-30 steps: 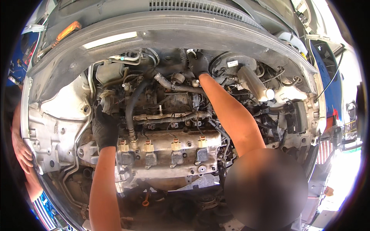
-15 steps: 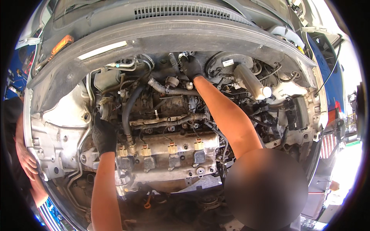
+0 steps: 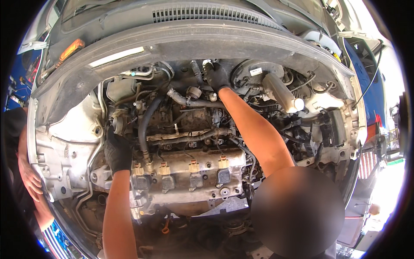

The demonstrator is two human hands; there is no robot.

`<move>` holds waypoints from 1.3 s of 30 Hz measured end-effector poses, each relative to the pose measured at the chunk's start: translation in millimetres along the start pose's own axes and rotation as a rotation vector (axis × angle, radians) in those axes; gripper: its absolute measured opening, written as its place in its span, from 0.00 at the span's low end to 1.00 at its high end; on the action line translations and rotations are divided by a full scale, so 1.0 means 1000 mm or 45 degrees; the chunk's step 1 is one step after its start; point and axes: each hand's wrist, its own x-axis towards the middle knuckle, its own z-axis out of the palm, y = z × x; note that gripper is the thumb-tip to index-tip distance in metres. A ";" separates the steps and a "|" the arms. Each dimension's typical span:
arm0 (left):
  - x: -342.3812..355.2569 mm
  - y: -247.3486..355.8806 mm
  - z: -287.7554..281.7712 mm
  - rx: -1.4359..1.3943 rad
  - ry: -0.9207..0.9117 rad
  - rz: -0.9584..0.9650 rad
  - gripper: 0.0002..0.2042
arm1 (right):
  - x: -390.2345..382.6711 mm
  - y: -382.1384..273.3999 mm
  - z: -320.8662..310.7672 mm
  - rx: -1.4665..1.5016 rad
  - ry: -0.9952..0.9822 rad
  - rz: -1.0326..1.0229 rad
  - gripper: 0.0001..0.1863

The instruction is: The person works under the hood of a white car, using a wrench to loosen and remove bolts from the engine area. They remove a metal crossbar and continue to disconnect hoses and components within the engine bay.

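Note:
My left hand (image 3: 117,151), in a dark glove, rests at the left side of the engine beside the coil end of the metal valve cover (image 3: 172,157). One finger stretches up toward a round pale metal part (image 3: 117,122); the other fingers are partly hidden. My right hand (image 3: 219,77), also dark-gloved, reaches to the back wall of the engine bay. Its fingers close around a short hose with a bright metal end (image 3: 207,64). Another ribbed hose (image 3: 196,70) stands just left of it. A thick grey hose (image 3: 202,103) runs below that hand.
Several ignition coils (image 3: 196,180) line the valve cover. A black curved hose (image 3: 148,121) rises beside it. A pale reservoir (image 3: 280,93) stands at right. An orange-handled tool (image 3: 71,49) lies at far left. Another person's hand (image 3: 32,181) rests by the left fender. A blurred round patch covers the lower right.
My right hand shifts very slightly at the hose, with a bit more of the bright end showing. My left hand stays almost in place.

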 end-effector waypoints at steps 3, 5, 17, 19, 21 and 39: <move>-0.001 0.007 -0.004 -0.001 -0.067 -0.086 0.15 | 0.001 -0.005 -0.005 -0.020 0.004 0.100 0.32; -0.001 0.006 -0.006 0.014 -0.049 -0.061 0.15 | -0.002 -0.014 -0.005 -0.066 0.053 0.042 0.26; -0.007 -0.004 -0.002 0.052 0.064 0.087 0.19 | 0.002 -0.024 -0.005 -0.002 0.167 0.079 0.26; -0.006 0.007 -0.006 0.051 0.055 0.092 0.19 | 0.000 -0.023 -0.005 0.047 0.184 0.112 0.27; -0.005 0.023 -0.017 0.026 -0.107 -0.050 0.19 | 0.008 -0.017 -0.004 0.019 0.155 0.109 0.27; -0.001 0.009 -0.001 0.054 0.004 0.028 0.17 | -0.003 0.025 -0.009 -0.024 0.010 -0.155 0.25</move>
